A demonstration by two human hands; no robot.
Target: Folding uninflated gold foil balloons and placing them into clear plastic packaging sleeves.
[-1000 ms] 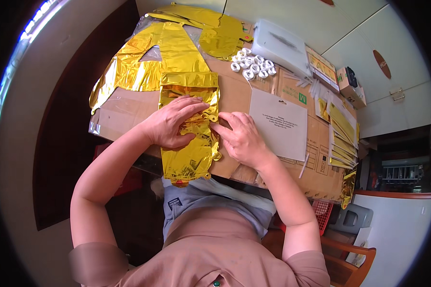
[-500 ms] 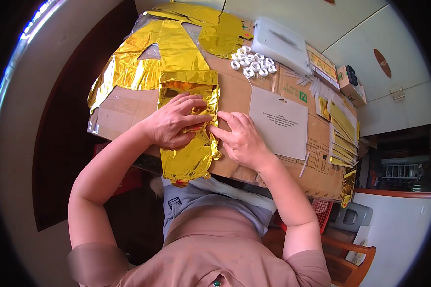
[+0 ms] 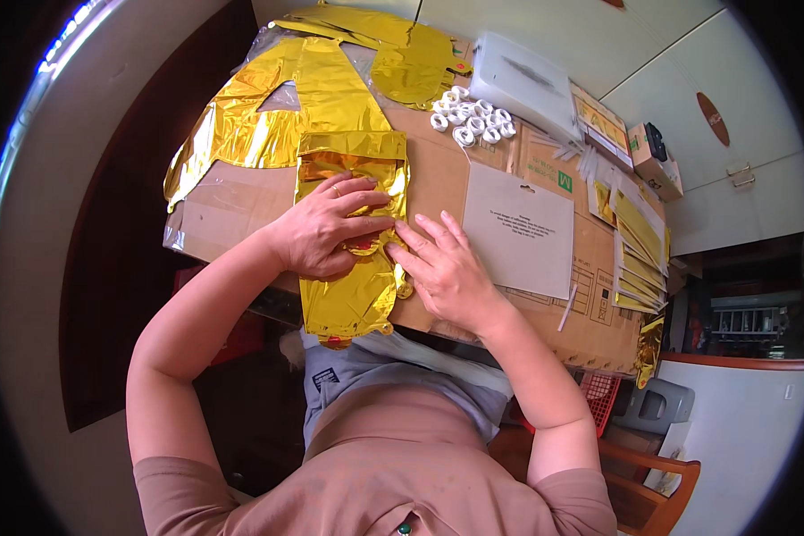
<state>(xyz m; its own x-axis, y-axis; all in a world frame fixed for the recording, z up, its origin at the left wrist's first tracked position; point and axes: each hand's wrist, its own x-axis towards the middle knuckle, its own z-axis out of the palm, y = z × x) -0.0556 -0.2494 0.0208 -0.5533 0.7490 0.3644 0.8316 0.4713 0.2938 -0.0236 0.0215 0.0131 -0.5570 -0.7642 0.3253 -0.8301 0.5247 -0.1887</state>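
A flat, folded gold foil balloon [image 3: 348, 304] lies lengthwise in front of me, its lower end at the table's near edge. My left hand [image 3: 335, 228] rests flat on its middle, fingers stretched to the right and pressing the foil down. At the balloon's right edge is my right hand [image 3: 447, 272]. Its thumb and index fingertip touch the crinkled rim, apart from each other, and the other fingers are spread over the cardboard. Further gold foil balloons [image 3: 241, 134] lie flat beyond, at the far left. Part of the foil under my left palm is hidden.
Cardboard [image 3: 429, 152] covers the table. White ribbon rolls [image 3: 473, 116] lie in a heap near a translucent plastic box [image 3: 523, 85]. A pale printed bag [image 3: 518, 232] sits right of my hand. Gold-and-white packets [image 3: 639, 259] are stacked along the right edge.
My right hand has shifted slightly down and right, and its fingers have spread apart. My left hand stays on the foil, nearly unmoved.
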